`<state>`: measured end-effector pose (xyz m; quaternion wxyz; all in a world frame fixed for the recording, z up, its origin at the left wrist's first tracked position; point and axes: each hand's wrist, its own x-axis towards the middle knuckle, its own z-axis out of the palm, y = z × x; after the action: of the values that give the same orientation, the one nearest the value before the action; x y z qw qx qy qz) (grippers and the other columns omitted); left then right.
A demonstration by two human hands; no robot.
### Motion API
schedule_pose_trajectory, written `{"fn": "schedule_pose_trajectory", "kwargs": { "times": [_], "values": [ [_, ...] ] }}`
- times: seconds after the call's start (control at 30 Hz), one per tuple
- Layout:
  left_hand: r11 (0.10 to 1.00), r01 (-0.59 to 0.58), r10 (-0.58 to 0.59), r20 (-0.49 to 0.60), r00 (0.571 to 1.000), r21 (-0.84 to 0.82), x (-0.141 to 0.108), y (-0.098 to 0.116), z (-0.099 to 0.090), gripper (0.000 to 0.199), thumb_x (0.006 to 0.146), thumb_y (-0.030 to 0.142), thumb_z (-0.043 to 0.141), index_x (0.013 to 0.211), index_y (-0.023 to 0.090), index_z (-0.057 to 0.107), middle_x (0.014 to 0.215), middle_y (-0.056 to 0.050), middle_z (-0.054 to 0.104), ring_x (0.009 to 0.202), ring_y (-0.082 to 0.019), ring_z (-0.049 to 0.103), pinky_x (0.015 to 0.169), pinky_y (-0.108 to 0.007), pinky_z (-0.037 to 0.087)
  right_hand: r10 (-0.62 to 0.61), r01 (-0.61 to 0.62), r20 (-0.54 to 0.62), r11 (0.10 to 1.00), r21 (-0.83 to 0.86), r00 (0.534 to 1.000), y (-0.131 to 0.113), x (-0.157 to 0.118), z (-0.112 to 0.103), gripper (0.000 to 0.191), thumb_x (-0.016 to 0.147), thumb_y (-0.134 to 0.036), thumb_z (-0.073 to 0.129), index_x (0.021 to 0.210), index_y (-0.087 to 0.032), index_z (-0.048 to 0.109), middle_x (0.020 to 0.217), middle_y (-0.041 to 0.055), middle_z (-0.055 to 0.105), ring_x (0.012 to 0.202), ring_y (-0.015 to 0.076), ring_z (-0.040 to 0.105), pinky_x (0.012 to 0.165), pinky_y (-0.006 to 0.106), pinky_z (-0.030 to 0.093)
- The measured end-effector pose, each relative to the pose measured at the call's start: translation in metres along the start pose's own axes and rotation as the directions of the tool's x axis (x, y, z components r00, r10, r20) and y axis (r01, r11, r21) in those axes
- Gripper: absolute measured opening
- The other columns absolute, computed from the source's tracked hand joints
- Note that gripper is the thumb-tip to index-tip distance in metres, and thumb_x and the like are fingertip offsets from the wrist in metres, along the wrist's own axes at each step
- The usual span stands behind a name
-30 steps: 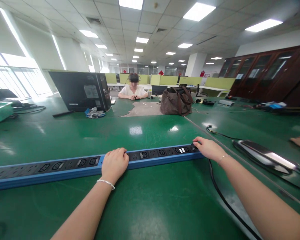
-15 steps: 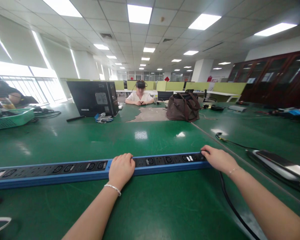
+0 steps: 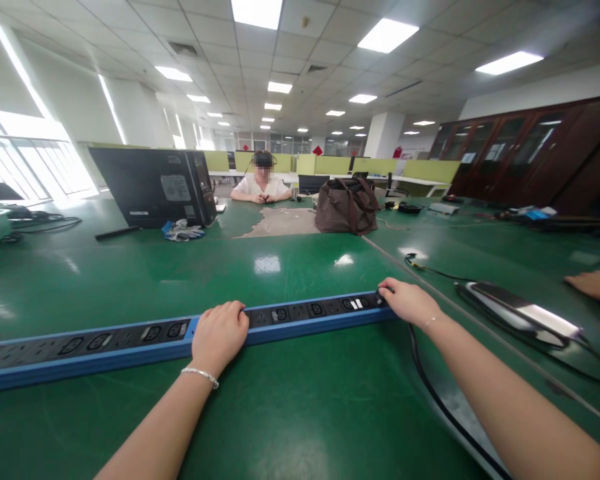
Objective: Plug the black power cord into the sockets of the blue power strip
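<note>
A long blue power strip (image 3: 300, 325) with black sockets lies across the green table and runs out of view at the left. My left hand (image 3: 221, 337) is wrapped over its middle, fingers bent over the far edge. At the strip's right end, my right hand (image 3: 405, 301) grips the black end piece between thumb and fingers. A black cable (image 3: 430, 387) runs from under that end toward the lower right.
Beyond the strip stand a black computer case (image 3: 155, 187), gloves (image 3: 183, 231) and a brown bag (image 3: 347, 207). A person (image 3: 263, 183) sits opposite. At right lie a black-and-silver device (image 3: 523, 312) and another person's hand (image 3: 595, 283).
The view has turned to the right, so the strip and both hands appear further left. Another person's hand has come into view at the right. My grip looks the same.
</note>
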<state>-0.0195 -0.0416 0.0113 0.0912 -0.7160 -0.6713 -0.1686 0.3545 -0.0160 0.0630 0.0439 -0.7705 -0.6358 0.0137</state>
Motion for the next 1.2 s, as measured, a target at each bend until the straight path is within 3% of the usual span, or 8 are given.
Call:
{"fn": "schedule_pose_trajectory", "kwargs": {
  "times": [0.17, 0.47, 0.77, 1.2],
  "values": [
    [1.000, 0.001, -0.001, -0.002, 1.000, -0.004, 0.000, 0.000, -0.001, 0.032, 0.084, 0.025, 0.033, 0.094, 0.020, 0.063, 0.095, -0.004, 0.069, 0.089, -0.020, 0.061, 0.084, -0.035, 0.039, -0.055, 0.056, 0.014, 0.993, -0.102, 0.998, -0.006, 0.000, 0.000, 0.037, 0.085, -0.040, 0.035, 0.106, -0.027, 0.061, 0.097, 0.0080, 0.068, 0.088, 0.0246, 0.062, 0.068, 0.032, 0.041],
    [1.000, -0.006, 0.006, -0.018, 1.000, 0.000, 0.000, 0.001, -0.001, 0.032, 0.084, 0.024, 0.033, 0.092, 0.020, 0.063, 0.092, -0.004, 0.069, 0.087, -0.021, 0.061, 0.083, -0.035, 0.040, -0.025, 0.026, -0.046, 0.999, 0.020, 0.999, 0.003, -0.003, 0.019, 0.037, 0.086, -0.041, 0.032, 0.108, -0.026, 0.058, 0.097, 0.0072, 0.068, 0.087, 0.0232, 0.062, 0.066, 0.030, 0.041],
    [1.000, -0.004, 0.004, -0.042, 0.999, -0.008, -0.001, 0.001, 0.000, 0.030, 0.084, 0.023, 0.034, 0.092, 0.020, 0.063, 0.090, -0.004, 0.069, 0.086, -0.020, 0.061, 0.084, -0.035, 0.040, 0.001, 0.002, -0.056, 0.999, 0.047, 0.998, 0.002, 0.000, 0.022, 0.036, 0.085, -0.040, 0.032, 0.103, -0.026, 0.060, 0.090, 0.0087, 0.068, 0.081, 0.0259, 0.063, 0.063, 0.032, 0.040],
    [1.000, 0.005, -0.005, -0.023, 1.000, -0.019, -0.002, 0.002, -0.002, 0.029, 0.085, 0.023, 0.034, 0.093, 0.021, 0.063, 0.093, -0.004, 0.069, 0.088, -0.019, 0.060, 0.085, -0.033, 0.039, -0.004, 0.023, -0.082, 0.973, 0.228, 0.997, 0.012, 0.004, 0.031, 0.033, 0.082, -0.042, 0.038, 0.099, -0.026, 0.061, 0.088, 0.0059, 0.069, 0.081, 0.0243, 0.063, 0.068, 0.032, 0.043]
  ]
}}
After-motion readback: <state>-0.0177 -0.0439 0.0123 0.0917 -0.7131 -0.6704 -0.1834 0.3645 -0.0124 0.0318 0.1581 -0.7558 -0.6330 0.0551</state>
